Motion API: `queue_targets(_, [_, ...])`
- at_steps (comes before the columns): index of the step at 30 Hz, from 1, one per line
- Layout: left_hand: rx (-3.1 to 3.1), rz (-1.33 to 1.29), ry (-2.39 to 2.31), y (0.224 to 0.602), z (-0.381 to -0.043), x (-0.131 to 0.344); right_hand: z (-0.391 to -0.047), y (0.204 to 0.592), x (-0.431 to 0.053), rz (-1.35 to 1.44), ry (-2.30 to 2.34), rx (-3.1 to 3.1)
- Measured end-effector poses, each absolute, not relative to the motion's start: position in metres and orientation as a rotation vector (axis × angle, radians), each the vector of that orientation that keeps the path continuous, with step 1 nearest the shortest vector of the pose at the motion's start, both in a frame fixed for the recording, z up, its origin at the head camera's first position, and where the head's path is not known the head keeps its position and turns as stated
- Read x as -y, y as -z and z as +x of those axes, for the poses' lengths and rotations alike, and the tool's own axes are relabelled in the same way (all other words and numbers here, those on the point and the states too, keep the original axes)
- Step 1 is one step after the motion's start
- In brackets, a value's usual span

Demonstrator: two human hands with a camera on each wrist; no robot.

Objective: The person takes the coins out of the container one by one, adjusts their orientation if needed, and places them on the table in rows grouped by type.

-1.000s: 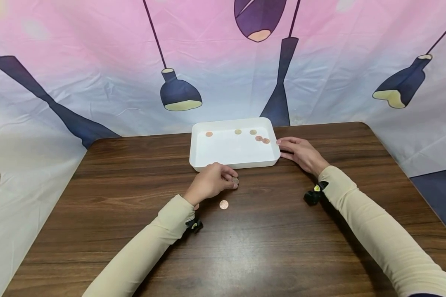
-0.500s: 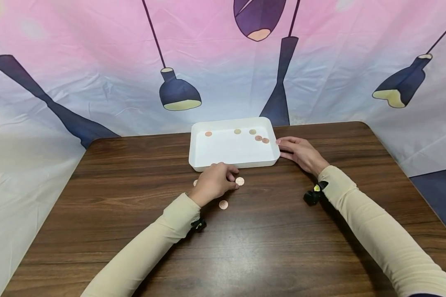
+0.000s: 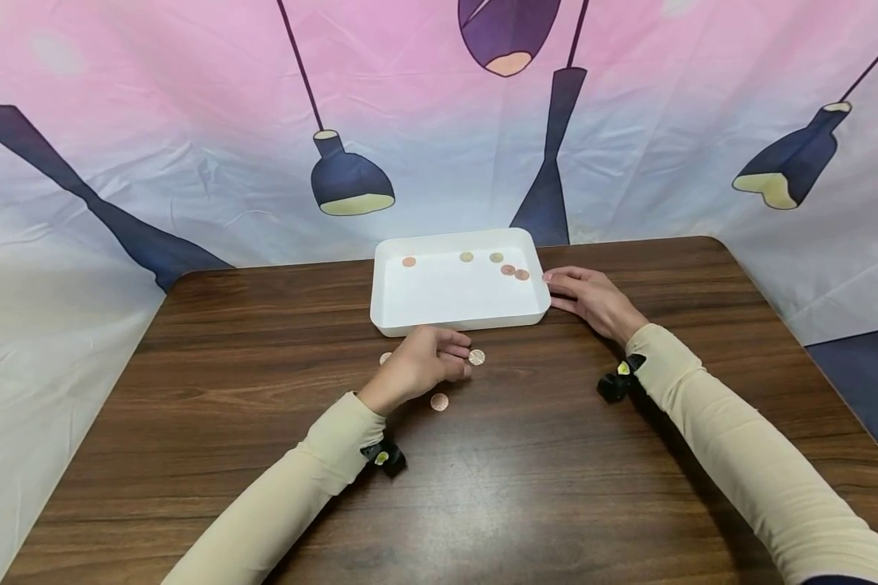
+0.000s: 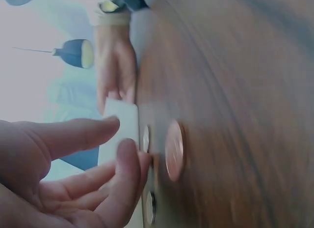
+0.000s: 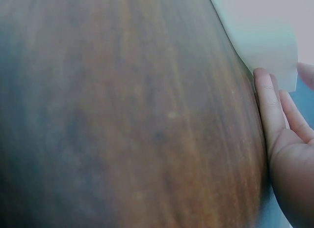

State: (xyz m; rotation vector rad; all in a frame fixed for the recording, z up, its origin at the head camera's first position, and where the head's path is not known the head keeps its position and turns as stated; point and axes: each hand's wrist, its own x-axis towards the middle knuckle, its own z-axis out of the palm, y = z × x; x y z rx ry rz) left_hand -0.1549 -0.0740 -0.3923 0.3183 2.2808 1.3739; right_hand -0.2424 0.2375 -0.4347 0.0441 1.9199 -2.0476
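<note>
In the head view my left hand (image 3: 420,366) hovers low over the wooden table, fingers loosely bent, thumb apart from them and nothing between. A coin (image 3: 477,357) lies just right of its fingertips. Nearer me is a copper coin (image 3: 439,402), large in the left wrist view (image 4: 174,150). Another coin (image 3: 385,358) shows partly behind the left hand. My right hand (image 3: 593,301) touches the right end of a white tray (image 3: 457,318), with straight fingers (image 5: 269,102) against its outer wall and a fingertip at the rim.
Inside the tray lie several coins: a copper one (image 3: 409,262) at the left, two yellowish ones at the back, and two copper ones (image 3: 522,275) at the right. A printed cloth (image 3: 439,122) hangs behind the table's (image 3: 263,390) back edge.
The coin held at my left fingertips a second ago now lies on the table to their right. The left thumb and fingers have parted and drawn slightly back. My right hand stays at the tray.
</note>
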Motion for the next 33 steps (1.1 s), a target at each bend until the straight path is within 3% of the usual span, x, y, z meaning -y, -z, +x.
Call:
queue_targets(11, [-2.054,0.155,-1.592,0.393,-0.148,0.068,-0.24,0.435,-0.236,0.06,2.04,-1.922])
queue_targets(20, [-2.003,0.257,-1.659,0.386,-0.15,0.079,-0.241,0.432,-0.235,0.064,2.053,-1.912])
queue_targets(33, [-2.333,0.317,-1.601,0.359,-0.2,0.11,-0.24,0.431,-0.235,0.069,2.04,-1.916])
